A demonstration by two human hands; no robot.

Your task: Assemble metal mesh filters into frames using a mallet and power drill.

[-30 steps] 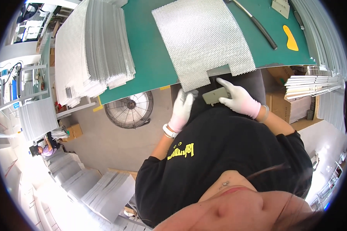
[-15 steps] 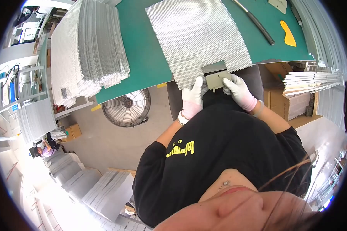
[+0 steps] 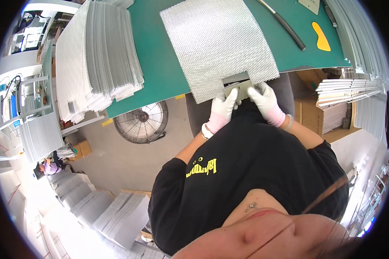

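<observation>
A silvery expanded-mesh sheet (image 3: 216, 43) lies before me with its near edge jutting past the table edge. That edge has a rectangular notch, and a small grey metal plate (image 3: 243, 90) sits at it. My left hand (image 3: 222, 108), in a white glove with a pink cuff, grips the plate's left part, thumb on top. At the plate's right end, my right hand (image 3: 267, 103), gloved likewise, pinches it between thumb and fingers. Fingertips under the plate are hidden. Whether the plate touches the mesh inside the notch, I cannot tell.
A tall stack of mesh sheets (image 3: 110, 56) stands on the green table (image 3: 153, 47) at left. To the right lie a black-handled hammer (image 3: 291, 33), a yellow scraper (image 3: 320, 38) and a dark-handled tool (image 3: 331, 16). A floor fan (image 3: 141, 121) and cardboard boxes (image 3: 311, 114) are below. Another person (image 3: 52, 166) is far left.
My left hand has moved right and its thumb now presses on the plate. The plate has tilted and looks narrower from above. My right hand has shifted slightly along its edge.
</observation>
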